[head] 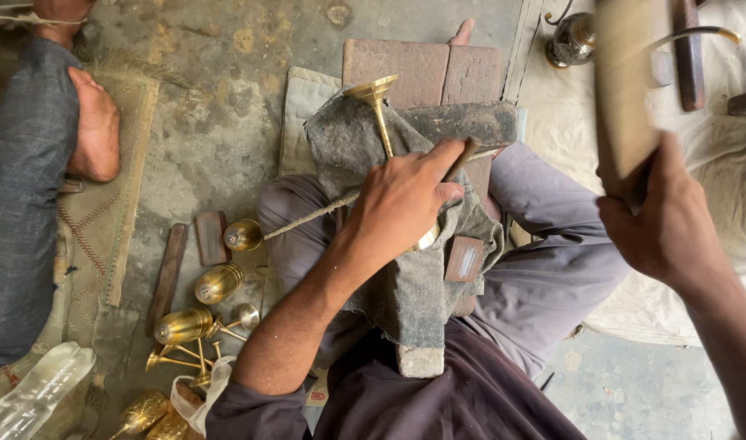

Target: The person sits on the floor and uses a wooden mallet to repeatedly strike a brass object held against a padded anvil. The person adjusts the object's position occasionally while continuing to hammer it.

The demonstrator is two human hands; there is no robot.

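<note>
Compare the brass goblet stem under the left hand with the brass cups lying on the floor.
The goblet stem is slim with a flared foot; the brass cups are rounded bowls, some with stems. The goblet stem rests on a grey cloth over a block, pinned by the left hand; the brass cups lie loose and tipped over on the floor. Both are shiny yellow brass. The right hand holds a wooden paddle.

1 head-worn camera looks steeply down from close above the seated person's lap, facing forward over the left hand [401, 204] and right hand [662, 228] to the concrete floor [218, 114] beyond.
</note>
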